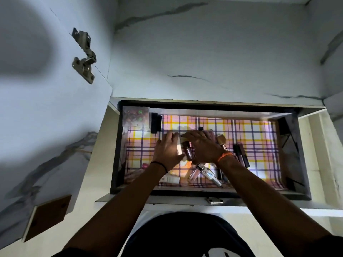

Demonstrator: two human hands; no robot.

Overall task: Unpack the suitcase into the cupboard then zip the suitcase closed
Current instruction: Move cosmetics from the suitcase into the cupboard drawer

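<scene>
- The left hand (168,150) was seen flat and open, fingers spread, palm down over the plaid liner (258,145) of the drawer (204,193).
- The right hand (201,145) was laid just beside it, fingers extended over a cluster of cosmetic tubes (188,150); whether anything was gripped beneath it could not be told.
- A black band (161,166) was worn on the left wrist, an orange thread (223,156) on the right.
- A makeup brush (221,140) and dark tubes (241,154) were seen right of the right hand; clear bottles (207,174) lay nearer the front wall.
- A glittery box (136,116) was lodged in the drawer's far left corner.
- A metal hinge (84,56) was fixed on the open cupboard door (46,108) at left.
- The suitcase was not in view.
</scene>
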